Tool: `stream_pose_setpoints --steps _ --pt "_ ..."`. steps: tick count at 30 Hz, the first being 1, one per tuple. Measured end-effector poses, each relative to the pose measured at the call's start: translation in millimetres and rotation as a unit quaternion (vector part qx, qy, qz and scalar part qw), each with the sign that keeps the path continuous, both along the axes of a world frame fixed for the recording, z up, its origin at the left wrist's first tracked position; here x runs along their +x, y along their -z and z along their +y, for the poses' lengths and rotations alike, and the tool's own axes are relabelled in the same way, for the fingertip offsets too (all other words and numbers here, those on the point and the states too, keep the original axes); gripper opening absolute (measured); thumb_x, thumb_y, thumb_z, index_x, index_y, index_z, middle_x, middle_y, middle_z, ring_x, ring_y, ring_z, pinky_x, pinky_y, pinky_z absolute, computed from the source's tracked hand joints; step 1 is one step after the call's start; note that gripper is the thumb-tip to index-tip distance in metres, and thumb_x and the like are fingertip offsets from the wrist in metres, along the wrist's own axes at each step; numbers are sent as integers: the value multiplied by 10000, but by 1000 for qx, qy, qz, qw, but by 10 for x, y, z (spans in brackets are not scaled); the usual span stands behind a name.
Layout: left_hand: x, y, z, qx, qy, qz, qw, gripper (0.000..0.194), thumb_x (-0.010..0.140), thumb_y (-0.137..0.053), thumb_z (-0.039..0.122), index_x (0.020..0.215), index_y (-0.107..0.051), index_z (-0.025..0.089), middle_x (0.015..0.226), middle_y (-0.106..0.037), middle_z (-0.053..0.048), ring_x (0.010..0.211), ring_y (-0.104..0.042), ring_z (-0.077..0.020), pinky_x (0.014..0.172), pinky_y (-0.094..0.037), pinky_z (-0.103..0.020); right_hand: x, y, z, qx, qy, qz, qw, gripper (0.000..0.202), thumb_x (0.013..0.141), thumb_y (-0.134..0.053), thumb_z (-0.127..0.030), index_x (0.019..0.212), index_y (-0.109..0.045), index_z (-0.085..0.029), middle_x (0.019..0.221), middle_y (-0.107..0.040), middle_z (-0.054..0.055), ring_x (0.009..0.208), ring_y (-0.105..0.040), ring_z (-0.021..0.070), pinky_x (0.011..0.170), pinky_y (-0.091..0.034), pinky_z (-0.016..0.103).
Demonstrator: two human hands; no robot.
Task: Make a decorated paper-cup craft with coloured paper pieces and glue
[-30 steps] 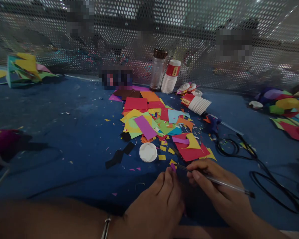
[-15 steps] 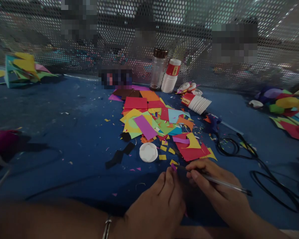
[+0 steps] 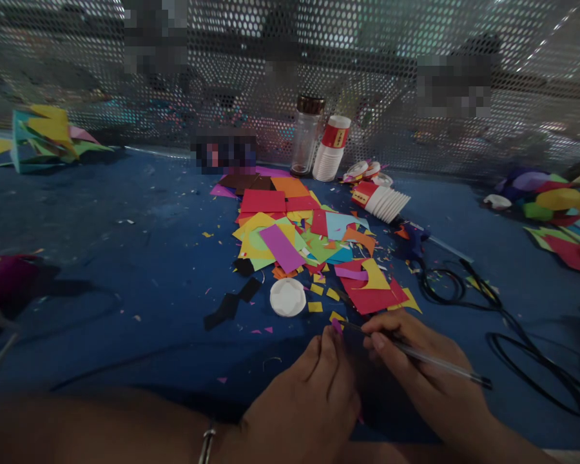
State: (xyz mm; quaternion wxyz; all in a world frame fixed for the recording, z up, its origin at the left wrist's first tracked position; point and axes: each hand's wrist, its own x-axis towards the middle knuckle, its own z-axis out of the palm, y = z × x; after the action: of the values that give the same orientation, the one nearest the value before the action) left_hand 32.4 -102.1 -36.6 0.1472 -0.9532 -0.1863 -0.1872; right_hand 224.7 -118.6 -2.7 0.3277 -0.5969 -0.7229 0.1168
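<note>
My right hand [image 3: 425, 370] is closed round a clear pen [image 3: 437, 361] with a black cap end, its tip touching a small purple paper piece [image 3: 337, 325]. That piece sticks out from the fingertips of my left hand [image 3: 309, 393], which is closed on it; most of the piece is hidden behind the fingers. Just beyond my hands lie small yellow paper pieces [image 3: 315, 307] and a round white disc [image 3: 288, 297]. Black paper pieces [image 3: 227, 310] lie left of the disc.
Coloured paper [image 3: 283, 248] is heaped mid-table. Behind stand a clear bottle [image 3: 305, 138] and stacked paper cups [image 3: 331, 151]; another stack [image 3: 379, 201] lies tipped. A blue glue gun [image 3: 415, 240] and black cable [image 3: 522, 348] lie right. A perforated metal panel [image 3: 222, 84] borders the back.
The view has shifted very slightly. The pen's rear end has dipped a little, while both hands stay almost in place.
</note>
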Motion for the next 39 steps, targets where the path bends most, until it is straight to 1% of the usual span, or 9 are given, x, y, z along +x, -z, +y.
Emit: stream_pose_setpoints --steps 4,11,15,19,25,30,33,36,39 --pt "-6 8 5 2 0 5 1000 363 996 -375 244 1119 -687 106 1178 -723 -129 1129 -655 -247 1008 -368 -369 15 9 -16 1 8 2 1000 170 911 -515 -248 835 -667 -253 682 -726 -42 579 -716 117 509 -535 190" --pt "-5 -3 9 7 4 -8 1000 342 989 -391 256 1045 -702 127 1144 -740 -109 1115 -665 -252 1007 -363 -371 23 16 -21 -10 10 9 1000 174 926 -511 -259 855 -669 -267 692 -722 -59 572 -703 97 532 -529 178" --pt "-9 25 -4 4 3 8 1000 348 990 -404 269 1114 -689 112 1178 -717 -132 1137 -643 -253 1027 -352 -381 7 -1 -15 -11 -1 6 1000 176 922 -517 -270 851 -677 -260 697 -726 -47 577 -701 109 516 -525 190" --pt "-17 43 -7 2 3 11 1000 372 995 -403 271 1182 -665 84 1196 -703 -154 1146 -634 -261 1021 -354 -390 6 6 -10 -9 -13 0 1000 171 929 -512 -261 874 -673 -256 712 -726 -36 594 -699 122 555 -546 212" --pt "-8 8 8 8 3 -17 1000 352 995 -393 239 1092 -709 119 1148 -739 -112 1106 -668 -246 1004 -368 -367 9 17 -10 -12 -18 -8 1000 169 930 -505 -248 870 -663 -257 706 -717 -33 602 -691 127 568 -550 219" --pt "-11 -16 4 8 4 -5 1000 328 992 -429 272 1072 -716 135 1153 -741 -98 1109 -669 -248 1000 -378 -371 8 13 -7 -13 -28 -10 999 154 934 -509 -233 897 -656 -261 735 -723 -37 630 -692 119 581 -545 207" --pt "-7 -15 7 8 1 -4 1000 349 1002 -394 244 1087 -713 131 1145 -743 -93 1100 -673 -238 998 -373 -361 8 12 -13 -13 -25 -12 1000 154 933 -510 -235 887 -655 -261 727 -721 -41 625 -691 115 586 -542 205" --pt "-3 -1 16 12 8 -13 1000 362 1003 -376 230 1094 -706 112 1145 -739 -113 1100 -672 -248 999 -362 -376 15 26 -31 -23 -19 2 1000 157 941 -512 -260 889 -660 -263 717 -718 -42 604 -688 114 577 -540 206" --pt "-5 3 20 17 6 -9 1000 351 1004 -387 244 1093 -701 113 1145 -739 -117 1104 -672 -251 1001 -358 -382 29 46 -51 -32 5 20 999 173 960 -500 -295 905 -662 -268 722 -721 -40 594 -694 115 562 -536 205"
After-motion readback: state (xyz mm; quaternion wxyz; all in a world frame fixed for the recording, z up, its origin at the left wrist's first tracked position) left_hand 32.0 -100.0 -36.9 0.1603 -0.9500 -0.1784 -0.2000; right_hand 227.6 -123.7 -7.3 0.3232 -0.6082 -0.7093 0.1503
